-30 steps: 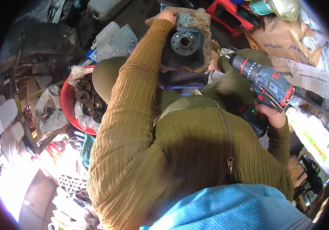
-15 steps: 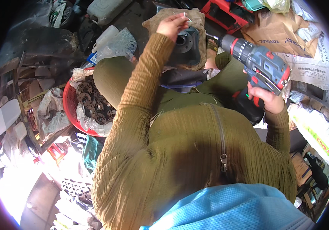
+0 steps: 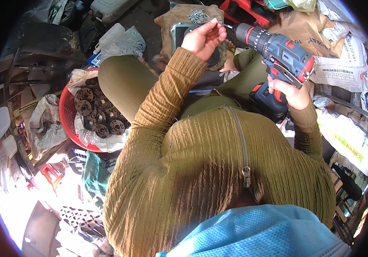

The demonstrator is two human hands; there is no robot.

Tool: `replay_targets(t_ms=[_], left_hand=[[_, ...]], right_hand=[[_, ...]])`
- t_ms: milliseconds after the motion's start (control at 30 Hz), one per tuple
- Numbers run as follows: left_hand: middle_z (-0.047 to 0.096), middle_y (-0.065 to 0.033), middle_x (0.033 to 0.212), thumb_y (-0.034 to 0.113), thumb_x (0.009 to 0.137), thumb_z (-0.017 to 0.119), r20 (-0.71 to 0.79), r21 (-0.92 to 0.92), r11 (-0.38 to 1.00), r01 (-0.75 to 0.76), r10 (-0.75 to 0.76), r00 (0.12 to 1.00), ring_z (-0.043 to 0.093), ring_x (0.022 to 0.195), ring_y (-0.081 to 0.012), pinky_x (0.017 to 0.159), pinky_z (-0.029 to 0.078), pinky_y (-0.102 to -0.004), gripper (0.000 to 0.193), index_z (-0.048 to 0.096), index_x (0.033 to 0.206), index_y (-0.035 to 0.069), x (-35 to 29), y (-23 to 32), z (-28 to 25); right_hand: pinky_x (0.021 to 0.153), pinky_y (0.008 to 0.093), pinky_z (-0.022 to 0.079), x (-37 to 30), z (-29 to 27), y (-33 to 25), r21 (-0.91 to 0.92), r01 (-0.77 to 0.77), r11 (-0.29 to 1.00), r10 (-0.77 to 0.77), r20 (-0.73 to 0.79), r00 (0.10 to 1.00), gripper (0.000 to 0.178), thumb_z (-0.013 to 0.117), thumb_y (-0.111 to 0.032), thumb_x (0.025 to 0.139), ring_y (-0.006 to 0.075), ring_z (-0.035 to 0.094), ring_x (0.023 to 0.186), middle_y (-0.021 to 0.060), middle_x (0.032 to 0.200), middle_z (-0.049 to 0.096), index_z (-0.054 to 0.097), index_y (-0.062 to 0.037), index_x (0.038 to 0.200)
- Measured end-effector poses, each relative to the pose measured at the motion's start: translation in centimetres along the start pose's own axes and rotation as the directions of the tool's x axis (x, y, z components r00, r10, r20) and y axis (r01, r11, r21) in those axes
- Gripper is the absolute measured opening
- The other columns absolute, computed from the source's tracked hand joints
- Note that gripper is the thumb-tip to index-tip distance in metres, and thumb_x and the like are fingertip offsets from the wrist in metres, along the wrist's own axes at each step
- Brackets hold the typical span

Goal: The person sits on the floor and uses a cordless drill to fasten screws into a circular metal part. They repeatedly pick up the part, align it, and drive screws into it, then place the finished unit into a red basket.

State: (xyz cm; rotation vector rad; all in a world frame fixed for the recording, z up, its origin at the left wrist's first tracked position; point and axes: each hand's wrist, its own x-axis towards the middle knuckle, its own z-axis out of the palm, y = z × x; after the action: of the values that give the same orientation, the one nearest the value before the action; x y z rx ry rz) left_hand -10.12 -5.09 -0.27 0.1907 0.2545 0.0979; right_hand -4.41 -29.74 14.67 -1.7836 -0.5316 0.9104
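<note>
My right hand [image 3: 290, 91] grips the handle of a grey, black and red cordless drill [image 3: 278, 53], which points left. Its bit ends at the fingertips of my left hand [image 3: 203, 42]. There my left thumb and fingers pinch a small silver screw, mostly hidden by the fingers. Beneath that hand lies a dark part with a pale rim [image 3: 174, 36], largely covered by the hand. It rests on a brown cloth-like pad [image 3: 163, 21] between my legs. A loose pile of silver screws [image 3: 198, 16] sits on the pad's far side.
At my left, a red plastic basket [image 3: 66, 122] holds several dark round metal flanges [image 3: 102, 115]. A clear plastic bag [image 3: 130, 42] lies beyond my left knee. A red frame [image 3: 246, 13] stands at the far side. Brown paper [image 3: 297, 36] and white sacks [image 3: 346, 141] crowd the right.
My left hand has come nearer and turned, and its fingertips now meet the drill bit. The drill has shifted slightly left. The screw pile, earlier hidden behind the hand, now shows.
</note>
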Motion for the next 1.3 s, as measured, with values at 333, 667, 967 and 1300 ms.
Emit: replay_targets(t_ms=[333,667,967,1300], left_hand=[[0.064,-0.0114,0.091,0.012,0.091,0.061,-0.045,-0.134,0.989,-0.057,0.051,0.998,0.063,0.087,-0.0221,0.084,0.054,-0.0350,0.016,0.061,0.096,-0.003,-0.6,-0.8,0.6],[0.065,-0.0105,0.092,0.014,0.092,0.060,-0.108,-0.014,0.993,-0.119,0.116,0.987,0.063,0.091,-0.0234,0.089,0.053,-0.0392,0.017,0.061,0.098,-0.002,-0.6,-0.7,-0.2],[0.062,-0.0118,0.088,0.022,0.085,0.063,-0.298,0.213,0.941,-0.265,0.320,0.899,0.062,0.071,-0.0234,0.064,0.053,-0.0363,0.023,0.061,0.095,0.001,-0.4,-0.9,-3.7],[0.023,-0.0095,0.153,0.019,0.063,0.073,-0.212,0.840,-0.299,0.453,0.588,0.781,0.016,0.143,-0.0317,0.112,0.018,-0.0551,0.094,0.029,0.145,0.012,3.3,1.8,-13.8]], right_hand=[[0.063,0.0287,0.049,0.1,0.6,-0.7,-0.045,-0.036,0.998,0.037,0.023,0.999,0.048,0.058,-0.003,0.073,0.0147,0.058,0.065,0.0051,0.079,0.058,0.054,0.0028,0.121],[0.056,0.0292,0.050,2.7,0.6,-1.3,-0.044,-0.077,0.996,0.080,0.073,0.994,0.021,0.061,-0.001,0.076,0.0154,0.058,0.060,0.0070,0.076,0.059,0.055,0.0010,0.096],[0.058,0.0269,0.049,6.1,-1.4,-1.8,-0.240,-0.236,0.942,0.262,0.083,0.961,0.048,0.054,-0.003,0.074,0.0128,0.055,0.062,0.0061,0.080,0.058,0.056,-0.0010,0.123],[0.046,0.0244,0.047,10.7,-0.8,-1.3,-0.508,-0.313,0.803,0.456,0.184,0.871,0.014,0.061,-0.012,0.076,0.0094,0.055,0.050,0.0027,0.060,0.055,0.056,-0.0020,0.067]])
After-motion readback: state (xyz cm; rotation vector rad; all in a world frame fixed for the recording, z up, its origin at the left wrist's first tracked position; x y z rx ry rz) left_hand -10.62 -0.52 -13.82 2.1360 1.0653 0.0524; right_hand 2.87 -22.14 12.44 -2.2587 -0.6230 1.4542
